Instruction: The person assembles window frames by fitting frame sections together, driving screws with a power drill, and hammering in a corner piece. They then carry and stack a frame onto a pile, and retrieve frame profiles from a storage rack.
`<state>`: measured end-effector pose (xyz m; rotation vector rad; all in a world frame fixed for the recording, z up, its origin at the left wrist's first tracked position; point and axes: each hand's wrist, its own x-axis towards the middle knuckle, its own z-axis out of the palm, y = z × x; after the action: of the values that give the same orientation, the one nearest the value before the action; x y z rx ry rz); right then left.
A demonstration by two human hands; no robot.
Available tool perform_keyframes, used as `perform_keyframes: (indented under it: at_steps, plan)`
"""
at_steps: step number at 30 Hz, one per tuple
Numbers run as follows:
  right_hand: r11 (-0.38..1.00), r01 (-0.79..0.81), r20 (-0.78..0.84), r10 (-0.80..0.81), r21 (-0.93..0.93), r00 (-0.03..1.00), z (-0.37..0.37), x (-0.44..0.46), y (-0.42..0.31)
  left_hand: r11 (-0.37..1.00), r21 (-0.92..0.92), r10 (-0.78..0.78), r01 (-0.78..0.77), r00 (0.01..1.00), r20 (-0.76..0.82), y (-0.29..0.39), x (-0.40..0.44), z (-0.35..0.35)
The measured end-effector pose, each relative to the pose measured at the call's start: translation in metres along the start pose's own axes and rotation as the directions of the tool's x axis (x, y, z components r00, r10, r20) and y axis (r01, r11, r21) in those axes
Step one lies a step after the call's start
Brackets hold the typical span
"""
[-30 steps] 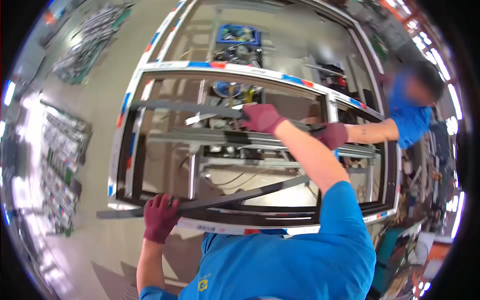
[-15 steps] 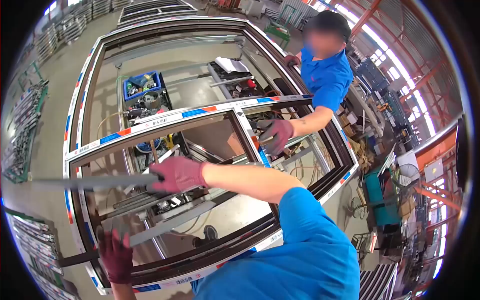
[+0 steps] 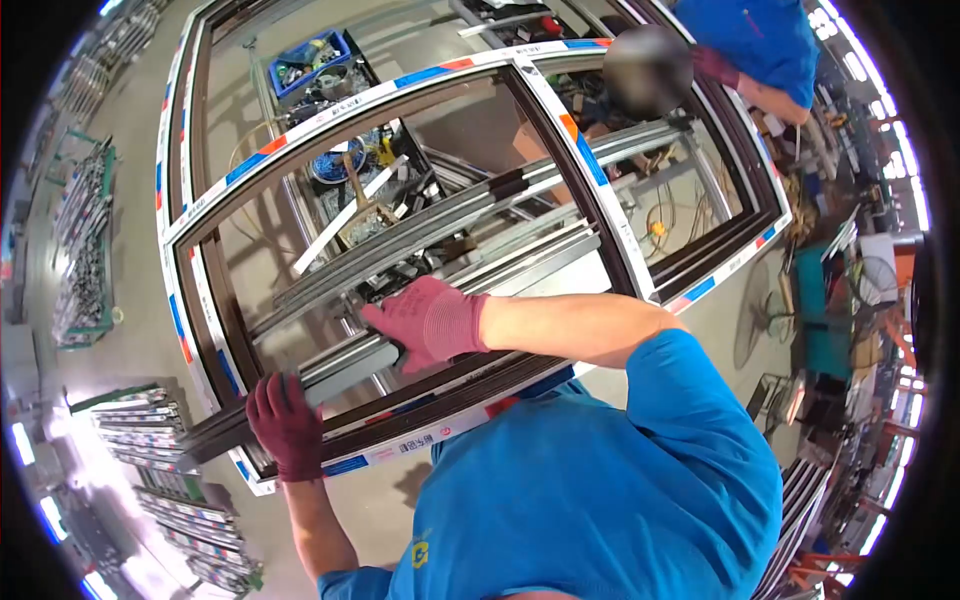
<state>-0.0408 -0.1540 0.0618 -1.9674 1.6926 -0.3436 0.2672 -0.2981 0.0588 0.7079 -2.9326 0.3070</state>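
Observation:
Both hands wear maroon gloves. My left hand (image 3: 285, 425) is wrapped round the grey metal bars (image 3: 345, 368) near their left end, which sticks out past the frame's left side. Farther along the same bars, my right hand (image 3: 428, 322) grips them, its fingers partly hidden. The bars lie slanting across the lower opening of a large window frame (image 3: 400, 445) with a white, red and blue taped edge. More long grey profiles (image 3: 420, 235) run beneath the frame's opening.
A co-worker in a blue shirt (image 3: 750, 40) leans at the far right with a gloved hand on the frame. A blue bin (image 3: 308, 62) of tools shows through the frame. Racks of profiles (image 3: 85, 240) stand left; a fan (image 3: 870, 282) and teal cabinet (image 3: 822, 300) are right.
The bars now lie together, where two were apart. My right hand has moved down and right along them. The co-worker's hand has left the middle opening for the frame's far right side.

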Motion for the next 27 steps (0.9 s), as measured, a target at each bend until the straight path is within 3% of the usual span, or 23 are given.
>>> perform_keyframes:
  at_steps: [6,7,10,13,16,19,22,25,27]
  plan:
    - [1.0,0.001,-0.002,-0.001,-0.004,1.0,0.024,-0.004,-0.011,0.988,-0.06,-0.143,0.145,0.989,0.045,0.024,-0.003,-0.021]
    - [0.999,-0.036,0.091,0.035,0.014,0.995,0.021,-0.004,-0.014,0.985,-0.103,-0.13,0.137,0.989,0.069,0.024,-0.004,-0.025]
    - [0.998,0.017,-0.074,-0.013,0.054,0.997,0.047,-0.007,-0.006,0.991,-0.107,-0.076,0.08,0.997,0.034,0.023,-0.004,-0.03]
    - [0.982,0.041,-0.091,-0.024,0.184,0.996,0.068,-0.006,0.006,0.997,-0.08,-0.011,0.024,0.987,0.163,0.021,0.004,-0.043]
    - [0.981,0.075,-0.167,-0.045,0.18,0.985,0.096,-0.008,0.026,0.995,-0.056,-0.046,0.079,0.898,0.437,0.031,0.023,-0.045]
    - [0.969,-0.015,-0.041,0.026,0.245,0.999,0.094,-0.022,0.048,0.999,-0.031,0.037,-0.025,0.861,0.507,0.034,0.038,-0.009]
    - [0.96,-0.1,0.018,0.099,0.263,0.995,0.088,-0.04,0.08,0.979,0.054,0.154,-0.194,0.892,0.424,0.046,0.045,0.05]
    - [0.97,-0.236,-0.082,0.231,-0.058,0.97,0.08,-0.072,0.096,0.987,-0.102,0.162,-0.127,0.852,0.498,0.084,0.077,0.088]
    - [0.961,-0.275,-0.219,0.264,-0.022,0.939,0.061,-0.116,0.088,0.984,-0.126,0.173,-0.122,0.801,0.573,0.12,0.105,0.101]
